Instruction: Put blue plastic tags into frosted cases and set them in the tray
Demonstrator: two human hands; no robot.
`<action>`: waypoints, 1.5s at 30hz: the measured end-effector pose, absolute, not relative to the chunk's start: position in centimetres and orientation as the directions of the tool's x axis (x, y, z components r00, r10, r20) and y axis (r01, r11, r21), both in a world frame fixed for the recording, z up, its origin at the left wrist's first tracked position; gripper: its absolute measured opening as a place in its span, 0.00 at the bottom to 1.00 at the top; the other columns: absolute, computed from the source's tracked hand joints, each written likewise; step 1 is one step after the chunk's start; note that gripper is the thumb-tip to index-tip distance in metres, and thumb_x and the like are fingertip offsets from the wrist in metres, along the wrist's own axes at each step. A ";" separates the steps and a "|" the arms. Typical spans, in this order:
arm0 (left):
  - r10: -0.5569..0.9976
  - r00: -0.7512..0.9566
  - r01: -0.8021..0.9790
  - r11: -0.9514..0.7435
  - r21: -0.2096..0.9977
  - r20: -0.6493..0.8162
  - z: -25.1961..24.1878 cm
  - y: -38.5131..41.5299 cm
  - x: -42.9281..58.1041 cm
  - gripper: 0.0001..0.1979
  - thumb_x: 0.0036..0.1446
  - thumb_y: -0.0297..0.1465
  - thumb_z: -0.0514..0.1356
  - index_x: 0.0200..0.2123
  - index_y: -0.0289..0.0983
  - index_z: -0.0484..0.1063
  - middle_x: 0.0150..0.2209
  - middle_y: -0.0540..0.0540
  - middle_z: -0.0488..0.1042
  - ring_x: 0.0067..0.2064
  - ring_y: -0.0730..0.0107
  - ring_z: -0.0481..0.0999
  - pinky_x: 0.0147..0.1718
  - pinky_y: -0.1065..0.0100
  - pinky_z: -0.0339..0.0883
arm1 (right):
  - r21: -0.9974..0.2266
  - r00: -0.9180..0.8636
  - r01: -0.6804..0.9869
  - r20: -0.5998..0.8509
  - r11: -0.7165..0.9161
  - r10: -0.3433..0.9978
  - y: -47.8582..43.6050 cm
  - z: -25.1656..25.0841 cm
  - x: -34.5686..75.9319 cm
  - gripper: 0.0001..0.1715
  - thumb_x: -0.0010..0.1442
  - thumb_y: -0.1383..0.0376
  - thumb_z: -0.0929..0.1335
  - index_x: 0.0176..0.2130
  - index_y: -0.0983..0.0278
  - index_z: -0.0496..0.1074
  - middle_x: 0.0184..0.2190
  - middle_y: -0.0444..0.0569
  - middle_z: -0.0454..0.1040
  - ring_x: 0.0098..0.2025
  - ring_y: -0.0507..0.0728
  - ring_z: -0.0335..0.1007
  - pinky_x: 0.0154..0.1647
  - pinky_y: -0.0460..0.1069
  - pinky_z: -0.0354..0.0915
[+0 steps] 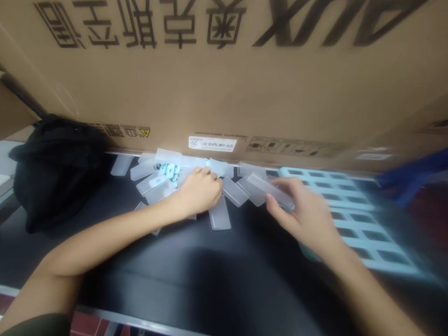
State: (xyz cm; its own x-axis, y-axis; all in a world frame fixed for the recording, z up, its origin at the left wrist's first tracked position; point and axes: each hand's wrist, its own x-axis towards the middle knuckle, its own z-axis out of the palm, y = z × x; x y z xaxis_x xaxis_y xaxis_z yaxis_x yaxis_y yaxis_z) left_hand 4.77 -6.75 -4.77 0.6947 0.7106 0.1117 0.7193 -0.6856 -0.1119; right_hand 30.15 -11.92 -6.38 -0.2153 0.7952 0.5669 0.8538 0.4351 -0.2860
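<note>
My right hand (308, 212) grips a translucent plastic sleeve (261, 183) between thumb and fingers, held tilted above other sleeves. My left hand (202, 192) is closed, its fingers curled down into the pile of clear sleeves; whatever is in them is hidden. Around it, flat translucent sleeves (220, 215) lie scattered and overlapping on the black table (157, 280). Just left of my left hand, several small light-blue pieces (170, 171) sit among the sleeves.
A large cardboard box (175, 88) stands along the table's back edge. Light-blue trays (394, 265) with rectangular openings lie at right, partly behind my right hand. A black cloth bag (59, 172) rests at left. Something blue (413, 177) stands at far right.
</note>
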 end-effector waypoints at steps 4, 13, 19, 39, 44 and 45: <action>0.790 0.613 0.776 -0.605 -0.176 -0.017 -4.6 -3.7 6.0 0.14 0.65 0.22 0.56 0.38 0.31 0.83 0.38 0.34 0.83 0.45 0.52 0.82 0.42 0.59 0.69 | -0.288 -0.220 0.847 0.576 0.447 0.787 -12.3 -6.7 30.6 0.14 0.68 0.54 0.66 0.47 0.60 0.69 0.39 0.51 0.80 0.33 0.59 0.75 0.33 0.51 0.65; 0.795 0.606 0.779 -0.599 -0.188 -0.025 -4.4 -2.4 7.2 0.12 0.61 0.19 0.59 0.38 0.29 0.84 0.39 0.31 0.83 0.49 0.48 0.81 0.41 0.60 0.71 | -0.262 -0.244 0.842 0.595 0.471 0.766 -12.8 -6.6 30.8 0.12 0.68 0.57 0.67 0.48 0.60 0.68 0.41 0.50 0.80 0.35 0.57 0.76 0.35 0.49 0.67; 0.738 0.665 0.722 -0.674 -0.156 -0.110 -3.9 -2.5 6.6 0.09 0.64 0.28 0.62 0.41 0.32 0.83 0.43 0.33 0.83 0.49 0.48 0.82 0.41 0.60 0.72 | -0.248 -0.228 0.843 0.639 0.477 0.734 -13.0 -6.6 30.6 0.11 0.70 0.57 0.67 0.48 0.60 0.70 0.40 0.50 0.80 0.35 0.57 0.76 0.36 0.50 0.68; 0.675 0.738 0.675 -0.738 0.013 0.013 0.5 -11.1 2.8 0.08 0.61 0.31 0.62 0.44 0.38 0.72 0.37 0.43 0.77 0.38 0.58 0.76 0.31 0.63 0.64 | -0.226 -0.178 0.855 0.718 0.467 0.673 -13.4 -5.6 31.3 0.05 0.69 0.61 0.70 0.45 0.58 0.71 0.35 0.47 0.77 0.31 0.57 0.73 0.33 0.52 0.68; 0.452 0.883 0.469 -0.863 0.189 -0.129 -4.6 -17.9 2.3 0.04 0.63 0.28 0.62 0.41 0.39 0.70 0.34 0.47 0.77 0.37 0.61 0.75 0.28 0.64 0.64 | -0.356 -0.119 0.786 0.716 0.506 0.688 -14.4 -5.2 31.0 0.25 0.65 0.61 0.74 0.59 0.54 0.68 0.45 0.52 0.77 0.31 0.57 0.74 0.29 0.53 0.70; 0.464 0.877 0.481 -0.848 0.223 -0.124 -5.8 -18.2 2.3 0.04 0.64 0.29 0.61 0.41 0.39 0.70 0.36 0.47 0.78 0.38 0.62 0.76 0.28 0.64 0.64 | -0.367 -0.113 0.766 0.731 0.527 0.673 -14.7 -5.1 30.9 0.29 0.64 0.62 0.75 0.61 0.53 0.67 0.46 0.52 0.76 0.32 0.57 0.74 0.28 0.53 0.70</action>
